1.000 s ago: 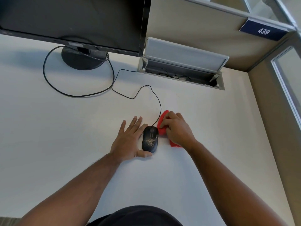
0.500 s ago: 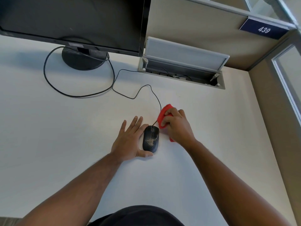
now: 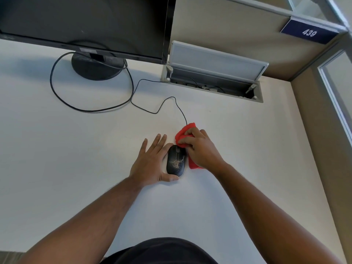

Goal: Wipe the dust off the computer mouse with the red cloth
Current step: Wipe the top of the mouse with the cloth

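A black wired computer mouse [image 3: 176, 161] lies on the white desk, its back speckled with pale dust. My left hand [image 3: 152, 162] rests flat against the mouse's left side, fingers spread, the thumb curled under its rear end. My right hand [image 3: 200, 149] grips the red cloth [image 3: 183, 135], bunched under the fingers, just right of the mouse and touching its front right edge. Part of the cloth pokes out below the palm.
A black monitor [image 3: 85, 25] on a round stand [image 3: 95, 67] sits at the back left. The mouse cable [image 3: 156, 111] loops across the desk toward an open cable tray [image 3: 215, 80] at the back. Partition walls close off the right and rear.
My right hand with the cloth shifted forward along the mouse's right side, then came closer to its front edge. The left hand and mouse stayed put.
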`<state>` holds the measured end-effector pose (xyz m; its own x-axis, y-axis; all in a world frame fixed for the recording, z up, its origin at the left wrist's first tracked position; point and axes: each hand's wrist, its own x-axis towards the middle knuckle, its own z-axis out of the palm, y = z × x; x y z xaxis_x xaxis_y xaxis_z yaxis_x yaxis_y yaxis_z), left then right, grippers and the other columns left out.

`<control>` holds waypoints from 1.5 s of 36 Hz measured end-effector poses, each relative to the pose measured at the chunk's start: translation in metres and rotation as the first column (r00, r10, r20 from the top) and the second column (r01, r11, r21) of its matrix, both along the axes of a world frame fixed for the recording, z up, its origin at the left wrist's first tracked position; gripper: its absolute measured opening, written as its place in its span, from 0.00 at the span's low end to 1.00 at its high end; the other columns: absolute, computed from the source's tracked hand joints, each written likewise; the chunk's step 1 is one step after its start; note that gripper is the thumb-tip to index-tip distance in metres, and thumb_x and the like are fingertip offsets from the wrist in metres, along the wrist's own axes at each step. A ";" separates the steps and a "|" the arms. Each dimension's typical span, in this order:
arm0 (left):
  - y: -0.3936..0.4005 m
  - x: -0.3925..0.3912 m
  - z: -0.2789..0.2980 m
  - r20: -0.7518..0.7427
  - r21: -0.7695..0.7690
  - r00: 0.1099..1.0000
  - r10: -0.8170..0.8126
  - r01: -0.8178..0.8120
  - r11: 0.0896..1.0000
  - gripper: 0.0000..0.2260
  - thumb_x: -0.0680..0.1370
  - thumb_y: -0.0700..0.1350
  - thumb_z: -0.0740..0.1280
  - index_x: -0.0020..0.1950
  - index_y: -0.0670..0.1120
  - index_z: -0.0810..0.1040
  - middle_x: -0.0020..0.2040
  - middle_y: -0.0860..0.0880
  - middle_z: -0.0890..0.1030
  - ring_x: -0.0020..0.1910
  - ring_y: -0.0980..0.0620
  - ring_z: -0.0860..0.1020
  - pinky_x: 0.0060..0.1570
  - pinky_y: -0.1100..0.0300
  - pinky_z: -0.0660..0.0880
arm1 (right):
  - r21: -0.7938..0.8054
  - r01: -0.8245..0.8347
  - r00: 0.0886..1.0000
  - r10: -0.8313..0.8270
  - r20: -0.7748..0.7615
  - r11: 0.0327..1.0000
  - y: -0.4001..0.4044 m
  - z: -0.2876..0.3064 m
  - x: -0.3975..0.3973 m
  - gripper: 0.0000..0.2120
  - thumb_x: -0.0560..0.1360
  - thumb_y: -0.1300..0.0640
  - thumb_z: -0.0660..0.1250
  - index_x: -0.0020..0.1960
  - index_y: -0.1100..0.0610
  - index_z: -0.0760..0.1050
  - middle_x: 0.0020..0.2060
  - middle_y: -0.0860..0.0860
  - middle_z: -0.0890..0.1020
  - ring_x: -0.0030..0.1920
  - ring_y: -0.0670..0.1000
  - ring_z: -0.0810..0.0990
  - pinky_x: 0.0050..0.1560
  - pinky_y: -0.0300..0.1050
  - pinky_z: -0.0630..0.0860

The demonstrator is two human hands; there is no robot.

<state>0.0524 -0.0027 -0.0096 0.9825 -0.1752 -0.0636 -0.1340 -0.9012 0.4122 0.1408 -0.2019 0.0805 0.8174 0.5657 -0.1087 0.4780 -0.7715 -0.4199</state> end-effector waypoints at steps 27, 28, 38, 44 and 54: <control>0.001 0.000 -0.001 0.011 0.005 1.000 -0.004 0.004 1.000 0.56 0.64 0.83 0.61 0.83 0.52 0.55 0.86 0.49 0.48 0.84 0.52 0.38 0.81 0.38 0.40 | 0.087 0.063 0.995 -0.056 -0.081 0.994 -0.003 -0.010 -0.008 0.05 0.72 0.59 0.71 0.45 0.50 0.79 0.48 0.44 0.81 0.50 0.50 0.73 0.45 0.42 0.68; 0.001 0.000 -0.001 0.009 0.006 1.000 -0.002 0.002 1.000 0.56 0.64 0.83 0.61 0.83 0.52 0.54 0.86 0.49 0.48 0.84 0.52 0.38 0.81 0.38 0.40 | 0.079 0.045 0.996 -0.039 -0.077 0.996 -0.002 -0.010 -0.010 0.06 0.72 0.61 0.70 0.45 0.51 0.79 0.46 0.45 0.81 0.49 0.50 0.73 0.45 0.44 0.69; 0.001 0.000 -0.004 0.019 -0.018 1.000 -0.001 0.001 1.000 0.57 0.63 0.85 0.59 0.83 0.52 0.54 0.86 0.49 0.48 0.84 0.52 0.39 0.81 0.37 0.42 | 0.034 -0.089 0.982 0.094 -0.164 0.995 -0.019 0.008 -0.012 0.12 0.70 0.58 0.68 0.48 0.44 0.75 0.40 0.39 0.78 0.43 0.41 0.74 0.40 0.37 0.69; 0.001 0.000 -0.001 0.008 -0.007 1.000 -0.008 0.008 1.000 0.57 0.64 0.83 0.61 0.84 0.51 0.55 0.86 0.49 0.48 0.84 0.52 0.39 0.81 0.38 0.40 | 0.205 0.267 0.959 -0.238 -0.153 0.942 -0.022 0.002 -0.004 0.18 0.72 0.55 0.69 0.60 0.41 0.75 0.52 0.41 0.81 0.48 0.43 0.78 0.47 0.41 0.74; -0.001 -0.001 -0.002 0.032 -0.045 0.999 0.015 -0.014 0.999 0.58 0.63 0.86 0.56 0.83 0.51 0.57 0.86 0.49 0.50 0.84 0.53 0.39 0.81 0.37 0.42 | 0.161 0.341 0.930 -0.308 -0.201 0.926 -0.011 -0.022 -0.060 0.15 0.74 0.53 0.66 0.60 0.46 0.79 0.49 0.40 0.76 0.45 0.45 0.77 0.45 0.30 0.69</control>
